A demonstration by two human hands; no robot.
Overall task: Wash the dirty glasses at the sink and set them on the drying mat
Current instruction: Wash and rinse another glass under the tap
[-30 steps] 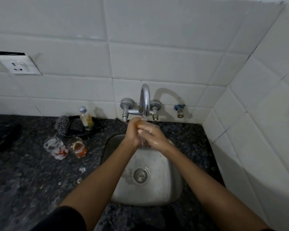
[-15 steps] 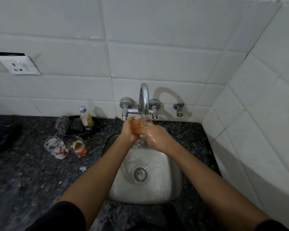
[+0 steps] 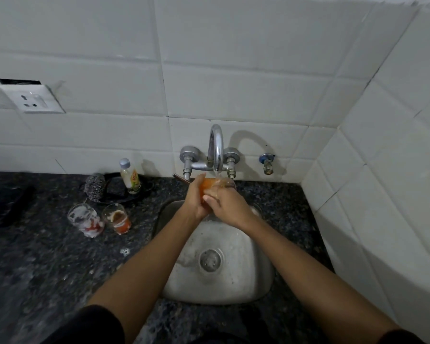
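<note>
Both my hands hold one clear glass with orange residue under the running tap, above the steel sink. My left hand grips the glass from the left side. My right hand wraps it from the front and right. Water runs into the glass's mouth. Two more dirty glasses stand on the dark counter left of the sink: a soapy one with red residue and one with orange residue. No drying mat is in view.
A small soap bottle and a steel scrubber sit on a black tray by the wall. A second small tap sticks out at the right. White tiled walls close the back and right. A wall socket is at the upper left.
The glass has risen closer to the spout and now catches the stream in its mouth. My hands shifted round it, showing more of its orange side.
</note>
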